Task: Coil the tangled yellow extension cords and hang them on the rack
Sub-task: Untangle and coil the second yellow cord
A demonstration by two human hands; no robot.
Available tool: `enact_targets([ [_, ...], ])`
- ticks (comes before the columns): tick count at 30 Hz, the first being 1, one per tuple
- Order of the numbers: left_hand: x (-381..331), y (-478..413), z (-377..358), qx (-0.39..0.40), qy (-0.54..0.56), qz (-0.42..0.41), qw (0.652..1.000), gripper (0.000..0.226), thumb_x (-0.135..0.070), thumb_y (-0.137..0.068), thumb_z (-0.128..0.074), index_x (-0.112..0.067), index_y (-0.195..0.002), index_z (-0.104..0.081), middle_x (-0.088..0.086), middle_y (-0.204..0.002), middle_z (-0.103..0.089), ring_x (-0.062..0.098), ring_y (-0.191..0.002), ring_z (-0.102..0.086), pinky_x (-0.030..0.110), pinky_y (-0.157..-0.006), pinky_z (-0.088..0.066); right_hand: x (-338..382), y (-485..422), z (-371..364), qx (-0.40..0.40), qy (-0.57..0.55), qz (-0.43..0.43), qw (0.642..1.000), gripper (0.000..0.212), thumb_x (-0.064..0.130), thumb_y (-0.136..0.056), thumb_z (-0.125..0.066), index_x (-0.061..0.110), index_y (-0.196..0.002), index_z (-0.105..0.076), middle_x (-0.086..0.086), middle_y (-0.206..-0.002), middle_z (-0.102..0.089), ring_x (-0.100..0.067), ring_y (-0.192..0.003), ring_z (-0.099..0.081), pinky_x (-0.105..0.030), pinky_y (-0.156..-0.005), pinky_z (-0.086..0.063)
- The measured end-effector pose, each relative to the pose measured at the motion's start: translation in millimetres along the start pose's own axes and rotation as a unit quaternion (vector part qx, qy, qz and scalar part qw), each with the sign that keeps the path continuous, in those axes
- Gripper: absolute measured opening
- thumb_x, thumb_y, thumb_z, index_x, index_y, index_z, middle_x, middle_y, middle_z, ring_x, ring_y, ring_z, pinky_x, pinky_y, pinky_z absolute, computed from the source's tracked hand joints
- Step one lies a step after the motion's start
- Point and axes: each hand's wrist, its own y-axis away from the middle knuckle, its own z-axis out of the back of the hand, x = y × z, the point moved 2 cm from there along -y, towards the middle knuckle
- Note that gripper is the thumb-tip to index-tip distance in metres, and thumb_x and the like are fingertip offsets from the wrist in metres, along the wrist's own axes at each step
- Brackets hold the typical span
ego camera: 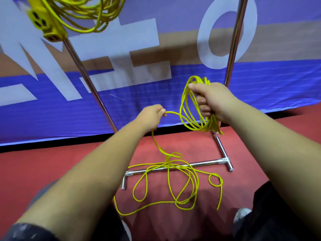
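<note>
Yellow cord lies in a loose tangle (167,161) on the red floor (52,162) at six o'clock. It is knotted where it crosses the base bar of the rack (205,162), and one free end trails toward five o'clock. From that knot a single strand rises to the left hand (152,117) near centre, whose fingers (162,111) pinch it. The strand then arcs over to the right hand (211,100) toward two o'clock, whose fingers (202,103) are curled tight round a half-made coil (211,126) of several loops. The step in hand looks like coiling a second cord, roughly half gathered. The next move calls for feeding another loop into the right hand, and probably picking the knot free first, or it may snag. Far off at eleven o'clock a finished bundle (81,18) with its power strip (48,25) hangs on the rack. Behind, the blue banner (52,110) bears big white letters; only an "O" reads surely, the rest being cropped and blurred.
</note>
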Motion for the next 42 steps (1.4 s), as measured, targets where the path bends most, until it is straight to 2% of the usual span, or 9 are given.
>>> enact_targets([
  [6, -54.4, -3.3, 106.7, -0.066, -0.119, -0.066, 0.989, 0.030, -0.039, -0.104, -0.056, -0.015, -0.093, -0.068, -0.004, -0.072, -0.055, 0.020, -0.074, -0.053, 0.031, -0.066, -0.036, 12.4, -2.0, -5.9, 0.000, -0.086, 0.027, 0.996, 0.038, 0.039, -0.102, -0.063, 0.026, -0.073, -0.043, 0.003, -0.054, -0.026, -0.013, -0.038, -0.022, -0.023, -0.041, -0.023],
  [11, -87.6, 16.1, 169.7, -0.102, -0.167, -0.177, 0.965, 0.019, -0.017, -0.085, -0.066, -0.025, -0.102, -0.072, -0.015, -0.075, -0.060, 0.004, -0.070, -0.055, 0.013, -0.066, -0.040, 11.9, -5.5, -10.4, -0.006, -0.122, 0.020, 0.992, 0.037, 0.037, -0.103, -0.062, 0.025, -0.072, -0.046, 0.003, -0.055, -0.024, -0.013, -0.038, -0.022, -0.022, -0.040, -0.022],
  [14, -78.4, 19.5, 191.5, -0.148, -0.199, -0.200, 0.948, 0.025, -0.012, -0.080, -0.062, -0.021, -0.100, -0.072, -0.008, -0.082, -0.061, 0.015, -0.079, -0.059, 0.024, -0.072, -0.040, 7.9, -9.0, -10.4, -0.011, -0.162, -0.002, 0.987, 0.034, 0.036, -0.105, -0.060, 0.024, -0.075, -0.048, 0.005, -0.053, -0.024, -0.011, -0.036, -0.021, -0.021, -0.038, -0.021],
  [20, -0.4, 24.6, 121.9, -0.126, -0.090, -0.038, 0.987, 0.002, -0.025, -0.091, -0.072, -0.025, -0.093, -0.070, -0.010, -0.078, -0.065, 0.016, -0.076, -0.062, 0.025, -0.067, -0.039, 2.8, -9.7, -7.2, 0.012, -0.116, -0.010, 0.993, 0.032, 0.038, -0.104, -0.060, 0.023, -0.079, -0.050, 0.006, -0.052, -0.026, -0.010, -0.034, -0.021, -0.020, -0.036, -0.022],
  [28, 42.4, 9.6, 74.2, -0.112, -0.010, 0.110, 0.988, 0.026, -0.047, -0.099, -0.063, -0.023, -0.089, -0.065, 0.001, -0.073, -0.059, 0.023, -0.074, -0.057, 0.028, -0.057, -0.041, -2.3, -17.9, -7.2, 0.002, -0.101, -0.021, 0.995, 0.032, 0.039, -0.105, -0.061, 0.023, -0.079, -0.050, 0.006, -0.051, -0.027, -0.010, -0.035, -0.022, -0.022, -0.037, -0.022],
  [33, 52.7, 9.4, 64.3, -0.014, 0.042, 0.229, 0.972, 0.044, -0.053, -0.101, -0.052, -0.012, -0.101, -0.068, 0.014, -0.083, -0.071, 0.037, -0.083, -0.074, 0.045, -0.081, -0.064, -8.2, -22.3, -6.3, -0.026, -0.096, -0.026, 0.995, 0.033, 0.039, -0.102, -0.063, 0.024, -0.076, -0.049, 0.005, -0.054, -0.028, -0.012, -0.038, -0.024, -0.023, -0.040, -0.022],
  [36, 55.7, 11.2, 62.8, 0.000, 0.104, 0.243, 0.964, 0.040, -0.045, -0.093, -0.063, -0.007, -0.099, -0.074, 0.014, -0.078, -0.072, 0.034, -0.079, -0.074, 0.040, -0.077, -0.061, -9.6, -21.5, -5.3, -0.017, -0.082, -0.025, 0.996, 0.032, 0.038, -0.102, -0.062, 0.023, -0.077, -0.050, 0.005, -0.053, -0.028, -0.012, -0.037, -0.023, -0.023, -0.040, -0.022],
  [39, 53.8, 11.8, 62.8, -0.032, 0.227, 0.267, 0.936, 0.038, -0.028, -0.080, -0.062, 0.000, -0.104, -0.071, 0.015, -0.085, -0.070, 0.031, -0.075, -0.071, 0.038, -0.072, -0.056, -7.5, -17.2, -4.6, 0.027, -0.052, -0.021, 0.998, 0.029, 0.034, -0.104, -0.058, 0.022, -0.079, -0.049, 0.005, -0.052, -0.026, -0.012, -0.035, -0.021, -0.022, -0.038, -0.022],
  [42, 46.8, 8.2, 62.0, -0.056, 0.435, 0.298, 0.848, 0.030, -0.030, -0.090, -0.060, -0.006, -0.108, -0.061, 0.012, -0.099, -0.064, 0.037, -0.090, -0.073, 0.041, -0.072, -0.058, -5.0, -12.0, -5.9, 0.080, -0.005, -0.024, 0.996, 0.028, 0.031, -0.104, -0.055, 0.020, -0.080, -0.048, 0.004, -0.051, -0.025, -0.013, -0.034, -0.019, -0.023, -0.038, -0.023],
])
